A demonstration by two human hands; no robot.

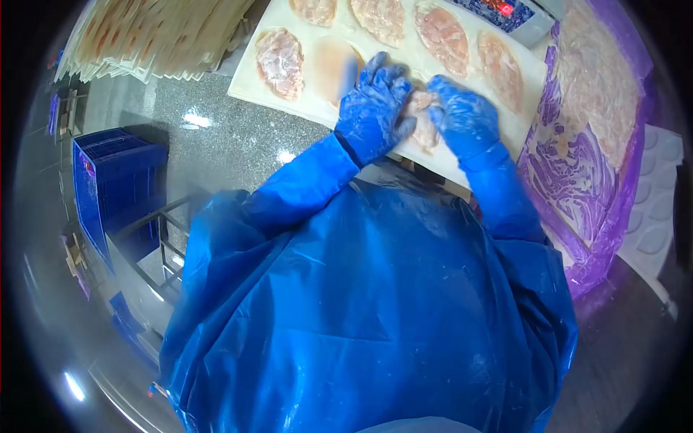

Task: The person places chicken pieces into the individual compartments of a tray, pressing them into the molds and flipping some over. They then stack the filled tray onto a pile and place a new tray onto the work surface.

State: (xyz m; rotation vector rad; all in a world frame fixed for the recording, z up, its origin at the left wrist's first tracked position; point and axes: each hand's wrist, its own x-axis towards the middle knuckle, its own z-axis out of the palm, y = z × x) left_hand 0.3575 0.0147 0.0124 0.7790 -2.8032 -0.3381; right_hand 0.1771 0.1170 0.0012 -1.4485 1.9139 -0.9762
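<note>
A white board (249, 83) with oval hollows lies in front of me, with flat pieces of raw pale meat, like chicken, in several of them. Between my hands is another raw meat piece (424, 133), near the board's close edge. My gloved right hand (464, 119) has its fingers bent around this piece's right side. My gloved left hand (372, 108) rests palm down to its left, fingers spread, thumb close against the meat. Just left of that hand, an oval hollow (328, 65) looks smooth and beige, partly blurred. A meat-filled oval (280, 63) sits farther left.
At right stands a purple plastic-lined container (613, 245) holding a mass of raw meat (595, 79). Beyond it lies another hollowed white board (653, 187). Thin boards (151, 36) are stacked upper left. A blue crate (119, 187) stands left, and a boxy device (538, 29) at top right.
</note>
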